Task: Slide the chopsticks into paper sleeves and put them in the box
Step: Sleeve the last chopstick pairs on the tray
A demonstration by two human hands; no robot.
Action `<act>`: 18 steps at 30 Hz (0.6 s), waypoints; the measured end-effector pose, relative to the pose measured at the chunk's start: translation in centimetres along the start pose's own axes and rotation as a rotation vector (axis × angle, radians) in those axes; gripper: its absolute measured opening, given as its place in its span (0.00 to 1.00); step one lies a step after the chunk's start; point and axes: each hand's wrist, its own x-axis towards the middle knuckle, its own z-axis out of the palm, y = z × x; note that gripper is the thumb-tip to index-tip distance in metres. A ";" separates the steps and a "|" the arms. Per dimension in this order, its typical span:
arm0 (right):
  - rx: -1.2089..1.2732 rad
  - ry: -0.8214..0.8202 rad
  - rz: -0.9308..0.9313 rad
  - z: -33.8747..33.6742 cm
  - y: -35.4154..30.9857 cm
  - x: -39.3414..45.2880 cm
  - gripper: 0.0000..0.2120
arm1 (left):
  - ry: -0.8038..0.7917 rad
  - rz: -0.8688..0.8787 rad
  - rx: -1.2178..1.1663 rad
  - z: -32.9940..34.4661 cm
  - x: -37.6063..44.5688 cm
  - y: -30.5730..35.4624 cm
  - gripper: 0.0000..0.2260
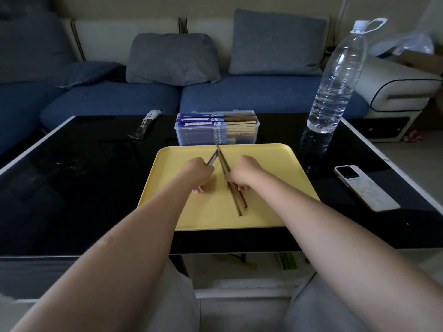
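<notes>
Both bare forearms reach forward from the bottom corners and converge toward the middle, hands close together but apart. The left hand (197,173) is turned knuckles-up, its fingers curled and pinching the sleeve (212,158) at the thumb side, with its little-finger edge down near the tray (275,164). The right hand (244,172) is likewise knuckles-up, fingers curled round the chopsticks (236,197) about midway along them, fingertips showing beneath.
</notes>
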 end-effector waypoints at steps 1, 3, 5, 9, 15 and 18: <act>0.027 0.002 -0.019 -0.5 0.1 0.0 0.08 | -0.027 -0.059 -0.119 -0.1 -0.1 0.2 0.12; 0.115 0.009 -0.093 -1.4 0.4 0.0 0.07 | -0.036 -0.139 -0.308 -0.4 -0.2 0.5 0.12; 0.221 0.003 -0.186 -2.2 0.7 -0.3 0.11 | -0.034 -0.139 -0.427 -0.7 -0.2 0.5 0.10; 0.252 0.000 -0.275 -3.2 1.2 -0.7 0.11 | -0.024 -0.032 -0.267 -0.6 -0.4 0.3 0.07; 0.342 0.076 -0.220 -4.2 2.2 -0.6 0.10 | -0.039 0.534 0.405 0.4 -2.2 1.3 0.28; 0.447 0.107 -0.165 -4.3 2.7 -0.2 0.11 | -0.059 0.679 0.671 1.2 -3.2 2.3 0.30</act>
